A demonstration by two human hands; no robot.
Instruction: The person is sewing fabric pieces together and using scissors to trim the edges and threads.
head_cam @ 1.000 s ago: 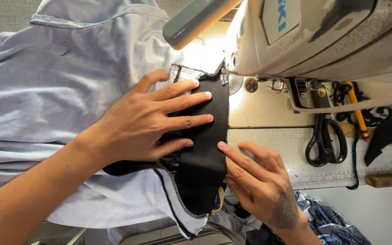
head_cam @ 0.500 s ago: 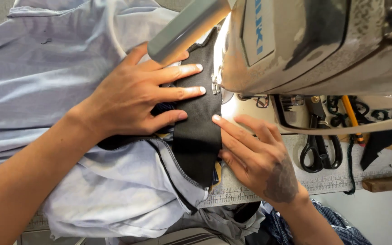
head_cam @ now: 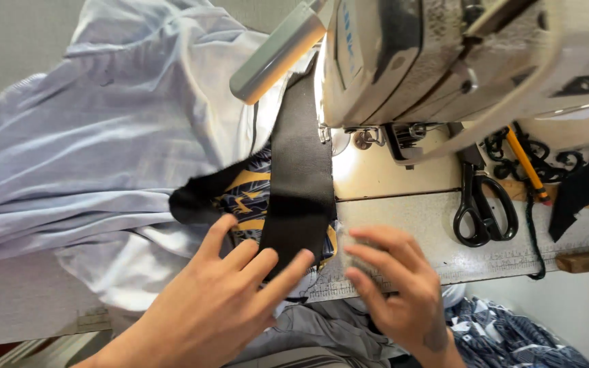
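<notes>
- Centrally, left hand [head_cam: 216, 310] lies open, fingers flat on black fabric strip [head_cam: 299, 184].
- Right hand [head_cam: 393, 289], open, touches strip's lower edge beside sewing machine [head_cam: 444, 61].

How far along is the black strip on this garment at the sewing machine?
Done: most of the black strip lies past the sewing machine head. In hand: left hand presses its near end; right hand rests beside it on the table. Left: that near end, not yet at the needle.

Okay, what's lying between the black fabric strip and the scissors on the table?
In the head view, only bare table top separates the black strip from the scissors; the sewing machine overhangs it.
</notes>
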